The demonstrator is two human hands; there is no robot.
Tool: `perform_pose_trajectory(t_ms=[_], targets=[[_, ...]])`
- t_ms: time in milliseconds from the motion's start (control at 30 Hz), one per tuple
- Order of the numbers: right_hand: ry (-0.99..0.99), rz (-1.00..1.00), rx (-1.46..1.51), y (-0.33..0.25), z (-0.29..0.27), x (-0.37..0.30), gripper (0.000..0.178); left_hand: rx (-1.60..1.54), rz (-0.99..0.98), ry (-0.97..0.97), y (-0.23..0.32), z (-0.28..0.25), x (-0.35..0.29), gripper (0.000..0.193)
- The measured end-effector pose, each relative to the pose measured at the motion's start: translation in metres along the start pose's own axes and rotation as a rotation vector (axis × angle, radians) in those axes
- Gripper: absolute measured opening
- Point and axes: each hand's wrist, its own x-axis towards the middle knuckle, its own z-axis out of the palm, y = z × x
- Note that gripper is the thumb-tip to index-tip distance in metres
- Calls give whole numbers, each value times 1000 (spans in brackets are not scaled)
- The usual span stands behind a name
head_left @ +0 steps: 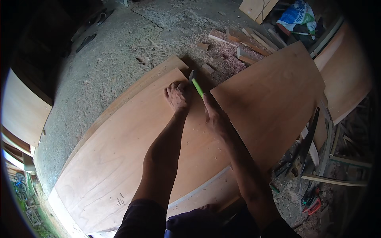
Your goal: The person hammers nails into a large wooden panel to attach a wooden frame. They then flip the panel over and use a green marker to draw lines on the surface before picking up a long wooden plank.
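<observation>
My right hand (pixel 213 118) grips a hammer (pixel 197 87) with a bright green handle and a dark head. The hammer's head is close beside my left hand (pixel 177 95), over the far end of a large curved plywood sheet (pixel 131 146). My left hand rests on that sheet near its edge, fingers bent and drawn together; whatever they pinch, if anything, is too small or hidden to make out. Several thin dark pieces that look like nails (pixel 120 199) lie on the sheet at the near left, by my left forearm.
Another plywood sheet (pixel 274 95) lies to the right. Wood offcuts (pixel 250 55) and shavings litter the concrete floor (pixel 123 51) beyond. A handsaw (pixel 311 133) leans at the right, above a red-handled tool (pixel 313 207). A blue and white bag (pixel 297 18) stands far right.
</observation>
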Motion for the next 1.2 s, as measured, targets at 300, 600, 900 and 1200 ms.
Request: perform_pose_trajectory(t_ms=[300, 600, 900, 1200], targets=[[-119, 128, -38, -17, -9, 0, 59, -145, -93, -98, 11, -10, 1, 21], [101, -18, -59, -15, 3, -6, 58, -139, -49, -111, 16, -18, -3, 23], [10, 45, -10, -1, 4, -5, 75, -169, -38, -113, 4, -9, -3, 28], [-3, -94, -189, 9, 16, -11, 90, -424, 116, -105, -26, -11, -5, 42]])
